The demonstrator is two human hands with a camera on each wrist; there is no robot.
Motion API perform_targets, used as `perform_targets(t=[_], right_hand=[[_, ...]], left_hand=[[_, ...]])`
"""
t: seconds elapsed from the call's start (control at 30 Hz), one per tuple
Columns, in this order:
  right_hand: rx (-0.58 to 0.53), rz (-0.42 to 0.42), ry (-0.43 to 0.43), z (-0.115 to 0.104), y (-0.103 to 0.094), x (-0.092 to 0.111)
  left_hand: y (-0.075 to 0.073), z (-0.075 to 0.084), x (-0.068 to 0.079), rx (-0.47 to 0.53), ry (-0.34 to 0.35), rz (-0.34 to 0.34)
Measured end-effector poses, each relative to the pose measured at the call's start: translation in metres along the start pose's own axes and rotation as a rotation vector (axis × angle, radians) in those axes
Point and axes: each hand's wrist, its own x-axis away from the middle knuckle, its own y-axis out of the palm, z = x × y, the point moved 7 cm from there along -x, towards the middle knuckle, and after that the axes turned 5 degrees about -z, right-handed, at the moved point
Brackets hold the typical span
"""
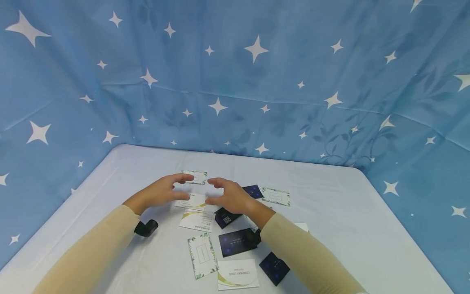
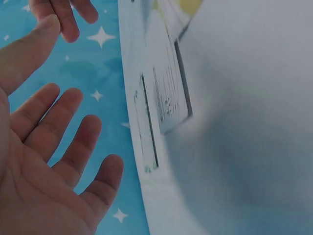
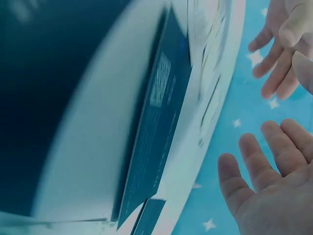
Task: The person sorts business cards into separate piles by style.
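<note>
My left hand [image 1: 161, 191] hovers above the table with its fingers apart and relaxed, holding nothing. Facing it, my right hand [image 1: 232, 197] is likewise held in the air, fingers spread and empty. Between and below the hands lie business cards: a white card with a gold curve [image 1: 196, 201], a second gold-curved card [image 1: 198, 220] just nearer, and a leaf-bordered card [image 1: 200, 177] at the back. A dark card with a QR code [image 1: 227, 218] lies under the right hand, partly hidden by it. In the left wrist view the left palm [image 2: 54, 191] shows bare.
More cards are scattered nearer me: a leaf-bordered card [image 1: 203, 256], a dark blue card [image 1: 238, 242], a company logo card [image 1: 238, 274] and another dark card [image 1: 274, 268]. To the right lies a leaf-bordered card [image 1: 276, 196]. A blue starred curtain [image 1: 235, 81] hangs behind the white table [image 1: 330, 204].
</note>
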Motion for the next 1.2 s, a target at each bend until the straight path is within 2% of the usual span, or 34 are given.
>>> perform_targets(t=[0.17, 0.33, 0.6, 0.83, 0.97, 1.13, 1.2], right_hand=[[0.024, -0.063, -0.045, -0.009, 0.010, 0.029], [0.085, -0.122, -0.082, -0.012, 0.024, 0.053], [0.229, -0.227, -0.037, -0.011, 0.043, 0.083], [0.354, -0.301, -0.048, -0.018, 0.055, 0.092], [0.370, -0.305, -0.053, -0.017, 0.060, 0.090], [0.373, -0.324, -0.102, -0.019, 0.067, 0.087], [0.359, -0.332, -0.108, -0.020, 0.069, 0.087]], left_hand=[[0.013, 0.013, 0.017, 0.005, 0.066, -0.023], [0.032, 0.017, 0.038, 0.023, 0.077, -0.090], [0.059, 0.020, 0.060, 0.011, 0.108, -0.221], [0.069, 0.021, 0.070, -0.062, 0.117, -0.267], [0.071, 0.023, 0.073, -0.069, 0.128, -0.296], [0.073, 0.028, 0.073, -0.051, 0.162, -0.338], [0.074, 0.030, 0.073, -0.058, 0.173, -0.332]])
